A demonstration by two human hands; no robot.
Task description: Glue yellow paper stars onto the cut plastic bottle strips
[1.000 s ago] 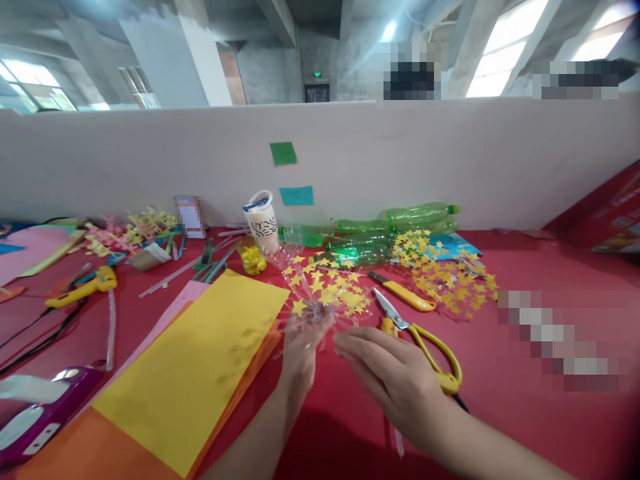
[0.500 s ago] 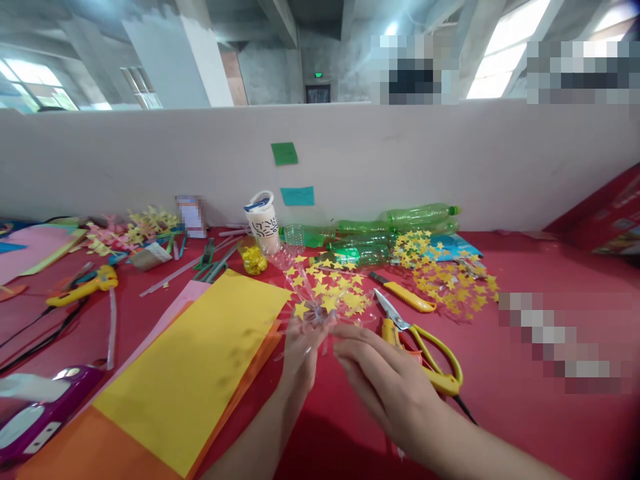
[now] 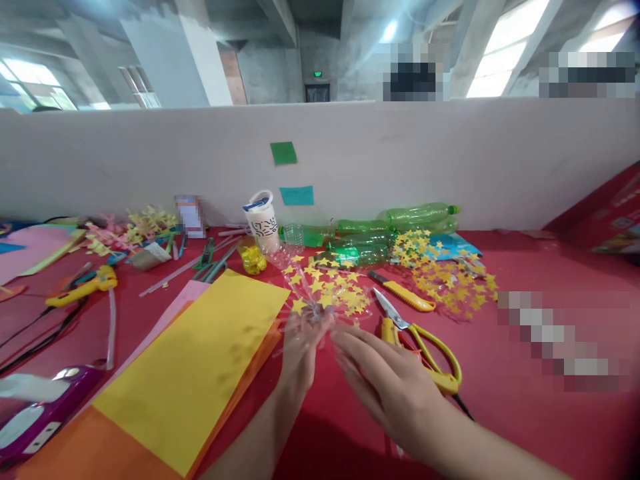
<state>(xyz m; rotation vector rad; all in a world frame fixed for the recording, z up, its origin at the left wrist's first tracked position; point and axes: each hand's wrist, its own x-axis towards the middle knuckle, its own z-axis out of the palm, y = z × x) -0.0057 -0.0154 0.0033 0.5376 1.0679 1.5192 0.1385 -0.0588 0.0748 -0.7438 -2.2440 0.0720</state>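
Observation:
My left hand [image 3: 301, 347] reaches up from below with its fingers around the near end of a clear plastic spray [image 3: 325, 301], whose thin strips carry yellow paper stars. My right hand [image 3: 383, 377] is beside it on the right. Its fingers are stretched out, close together, with the tips near the left fingers and the spray's near edge. The right thumb is mostly hidden. Close to my right hand lie yellow-handled scissors [image 3: 439, 350] and a yellow glue gun [image 3: 389, 331], partly covered. A yellow utility knife [image 3: 407, 294] rests behind them.
Yellow paper [image 3: 200, 373] over orange sheets lies left. Behind are a white cup [image 3: 263, 223], green plastic bottles [image 3: 420, 217] and a second star spray [image 3: 450, 280]. Another glue gun [image 3: 83, 287] and a purple device [image 3: 55, 413] sit left. A white partition [image 3: 400, 153] closes the back.
The star spray has shifted very slightly left, along with my left hand. My right hand has moved slightly left too. Both keep nearly the same pose.

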